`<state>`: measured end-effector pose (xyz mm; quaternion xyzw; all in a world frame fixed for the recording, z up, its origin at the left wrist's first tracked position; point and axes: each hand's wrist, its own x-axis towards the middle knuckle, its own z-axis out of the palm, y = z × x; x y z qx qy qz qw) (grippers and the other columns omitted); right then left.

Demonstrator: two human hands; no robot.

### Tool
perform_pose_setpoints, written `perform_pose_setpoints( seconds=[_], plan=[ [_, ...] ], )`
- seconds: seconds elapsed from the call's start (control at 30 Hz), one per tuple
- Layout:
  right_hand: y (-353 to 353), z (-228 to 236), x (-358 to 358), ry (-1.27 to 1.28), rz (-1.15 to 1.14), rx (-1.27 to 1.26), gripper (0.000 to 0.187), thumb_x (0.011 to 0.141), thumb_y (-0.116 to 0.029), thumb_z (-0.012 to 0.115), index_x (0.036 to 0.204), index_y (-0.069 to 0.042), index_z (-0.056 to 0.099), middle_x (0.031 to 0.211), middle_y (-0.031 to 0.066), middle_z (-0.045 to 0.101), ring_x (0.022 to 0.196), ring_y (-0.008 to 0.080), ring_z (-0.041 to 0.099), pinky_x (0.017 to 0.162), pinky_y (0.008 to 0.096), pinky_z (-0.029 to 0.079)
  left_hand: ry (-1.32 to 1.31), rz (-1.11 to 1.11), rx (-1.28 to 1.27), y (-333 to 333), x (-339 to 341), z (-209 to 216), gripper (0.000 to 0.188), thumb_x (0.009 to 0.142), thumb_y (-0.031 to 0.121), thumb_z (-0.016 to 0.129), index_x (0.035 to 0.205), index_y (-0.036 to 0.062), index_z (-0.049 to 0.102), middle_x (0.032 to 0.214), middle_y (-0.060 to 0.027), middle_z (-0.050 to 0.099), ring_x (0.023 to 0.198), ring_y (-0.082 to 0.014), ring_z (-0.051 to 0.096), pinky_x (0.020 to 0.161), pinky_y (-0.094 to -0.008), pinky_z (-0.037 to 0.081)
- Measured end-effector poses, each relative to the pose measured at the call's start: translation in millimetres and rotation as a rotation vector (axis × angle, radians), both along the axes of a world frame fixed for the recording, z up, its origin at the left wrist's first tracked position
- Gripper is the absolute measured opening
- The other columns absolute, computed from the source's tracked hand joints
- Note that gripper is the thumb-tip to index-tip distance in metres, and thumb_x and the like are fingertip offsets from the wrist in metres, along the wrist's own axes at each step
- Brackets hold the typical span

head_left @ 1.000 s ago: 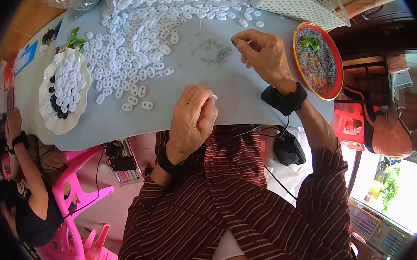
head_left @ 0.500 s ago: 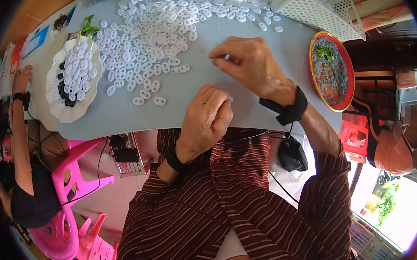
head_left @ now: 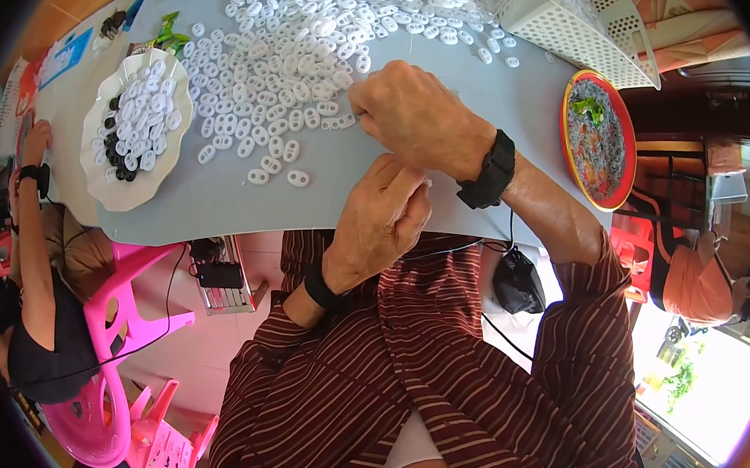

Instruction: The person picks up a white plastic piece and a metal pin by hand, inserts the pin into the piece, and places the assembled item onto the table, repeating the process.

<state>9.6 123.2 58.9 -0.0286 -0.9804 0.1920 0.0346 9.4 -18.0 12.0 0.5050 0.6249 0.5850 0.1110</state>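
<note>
The worktop (head_left: 217, 221) is grey, with a curved near edge. White pieces (head_left: 284, 58), small ovals with two holes, heap along its far edge and thin out toward the middle. A pale table (head_left: 59, 173) adjoins the left edge; a co-worker in black (head_left: 41, 288) has an arm over it. Below lie a pink floor (head_left: 261, 346), a pink chair (head_left: 94, 323) and, under the near edge, a black bag (head_left: 518, 283). Off the right edge, a person in orange (head_left: 696, 285) is near a red stool (head_left: 632, 246) and a bright opening (head_left: 708, 393).

By the left edge, a wavy-rimmed plate (head_left: 100, 179) holds white pieces over black ones (head_left: 117, 152). By the right edge, a red bowl (head_left: 629, 142) holds grey bits (head_left: 603, 140) and a green wrapper (head_left: 588, 110). A perforated white basket (head_left: 585, 35) stands at the far right corner.

Above the near edge, the left hand (head_left: 380, 225) is curled, thumb and finger pinching a whitish bit (head_left: 427, 183). The right hand (head_left: 419, 113) bends over mid-worktop; its fingertips are hidden, so I cannot tell its grip.
</note>
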Motion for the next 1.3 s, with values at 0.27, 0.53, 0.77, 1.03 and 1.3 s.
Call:
perform_pose_setpoints(
  seconds=[0.27,0.53,0.77,1.03,1.3],
  plan=[
    [-4.2,11.2,-4.9,0.055,0.169,0.114,0.006,0.069,0.001,0.058,0.067,0.006,0.055,0.067,0.0219,0.056,0.064,0.0387,0.059,0.056,0.0435,0.049,-0.053,-0.004,-0.009,1.1,2.5,2.3,0.014,0.073,-0.008,0.055,0.085,-0.0023,0.052,0.076,-0.0153,0.054,0.072,-0.0332,0.053,0.062,-0.0401,0.044],
    [19.2,-8.0,-3.6,0.176,0.13,0.053,0.005,0.068,-0.001,0.058,0.069,0.004,0.056,0.066,0.0197,0.057,0.061,0.0349,0.059,0.053,0.0384,0.048,-0.051,0.018,0.015,0.8,3.3,3.4,0.013,0.072,-0.007,0.054,0.083,-0.0011,0.051,0.075,-0.0153,0.055,0.073,-0.0341,0.053,0.062,-0.0395,0.045],
    [25.2,12.4,49.5,0.134,-0.197,-0.624,0.011,0.072,-0.004,0.062,0.08,0.003,0.063,0.065,0.0094,0.062,0.059,0.0137,0.059,0.055,0.0258,0.047,-0.185,0.057,-0.02,-5.1,0.3,5.9,0.006,0.08,-0.003,0.054,0.086,-0.0024,0.053,0.072,-0.0109,0.056,0.062,-0.022,0.054,0.056,-0.0322,0.043],
    [13.5,-21.5,96.4,0.167,-0.307,-1.347,0.011,0.085,0.0,0.063,0.096,-0.001,0.064,0.084,0.0002,0.063,0.075,0.0055,0.057,0.068,0.0203,0.047,-0.43,0.016,-0.055,3.5,-3.0,6.2,0.006,0.088,0.005,0.053,0.087,-0.0001,0.054,0.063,-0.0013,0.049,0.056,-0.007,0.042,0.052,-0.0228,0.035],
    [12.5,-26.1,94.5,0.254,-0.288,-1.439,0.015,0.086,-0.002,0.064,0.101,-0.002,0.063,0.091,0.0005,0.064,0.084,0.0082,0.06,0.077,0.0231,0.051,-0.488,0.002,-0.116,9.7,-1.4,7.3,0.008,0.089,0.007,0.052,0.087,-0.0004,0.054,0.063,-0.0008,0.048,0.057,-0.0065,0.042,0.051,-0.0222,0.036]
  ],
)
